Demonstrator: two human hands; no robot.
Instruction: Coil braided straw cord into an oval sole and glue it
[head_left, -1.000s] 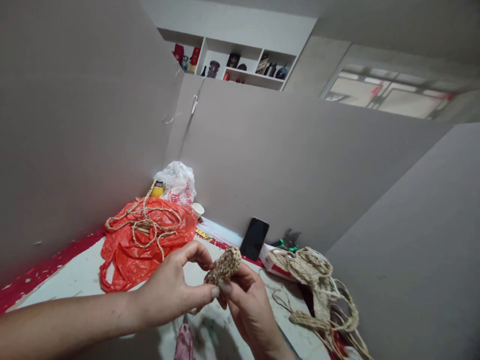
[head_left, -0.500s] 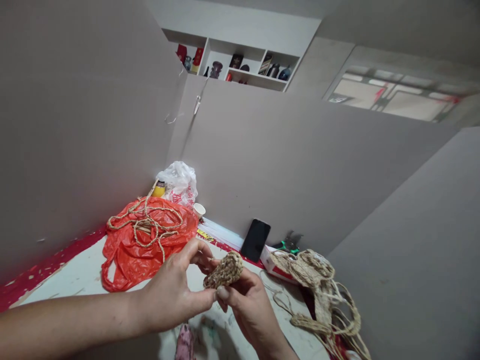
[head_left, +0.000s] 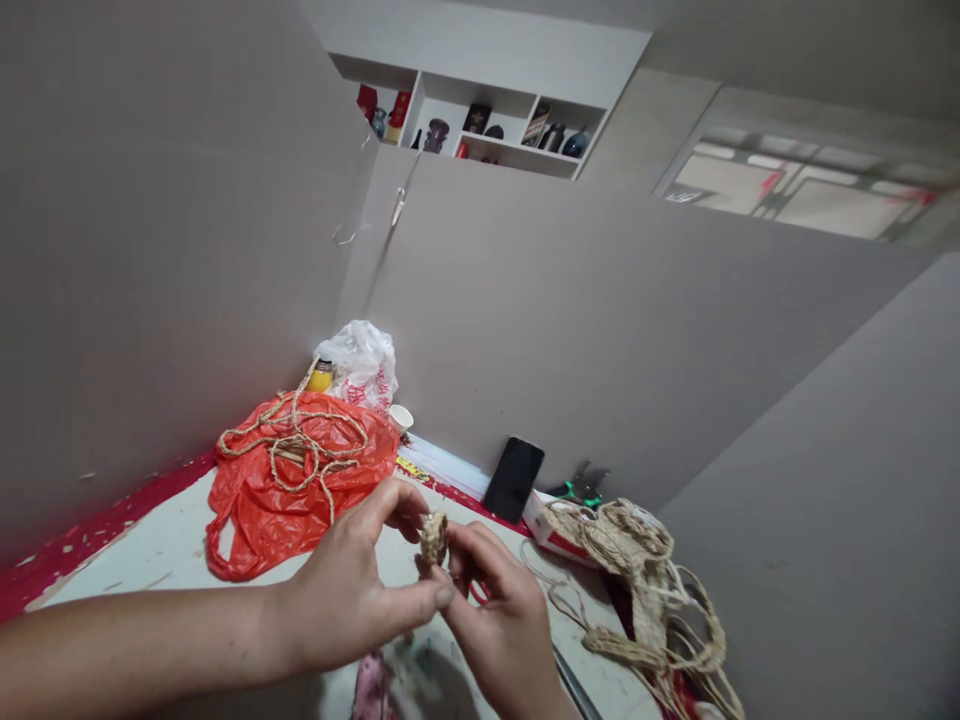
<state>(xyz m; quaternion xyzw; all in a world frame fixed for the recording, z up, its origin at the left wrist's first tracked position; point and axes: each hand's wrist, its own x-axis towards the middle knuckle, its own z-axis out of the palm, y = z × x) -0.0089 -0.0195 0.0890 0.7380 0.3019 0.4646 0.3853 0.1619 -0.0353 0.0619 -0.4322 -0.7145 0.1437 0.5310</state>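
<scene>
A small woven piece of tan straw cord [head_left: 433,538] is pinched between my hands above the white tabletop [head_left: 161,580]. My left hand [head_left: 360,570] reaches in from the left, its fingers curled behind the piece and its thumb stretched below it. From the lower right, my right hand [head_left: 499,610] holds the piece's right side with its fingertips. The woven piece stands nearly edge-on, so its broad face is hidden. A bit of red [head_left: 478,592] shows inside the right hand, and a grey metal bar [head_left: 576,688] sticks out behind that wrist; I cannot tell whether they are one tool.
Braided cord [head_left: 300,440] lies on a red plastic bag [head_left: 247,520] at left. Behind stand a white bag [head_left: 364,355], a yellow jar [head_left: 320,377] and a paper cup [head_left: 400,418]. A phone [head_left: 514,480] leans on the wall near pliers [head_left: 583,487] and straw cord bundles [head_left: 637,560].
The woven piece has turned from showing its broad face to nearly edge-on. My right hand has shifted slightly, and the red bit and the grey bar have come into sight.
</scene>
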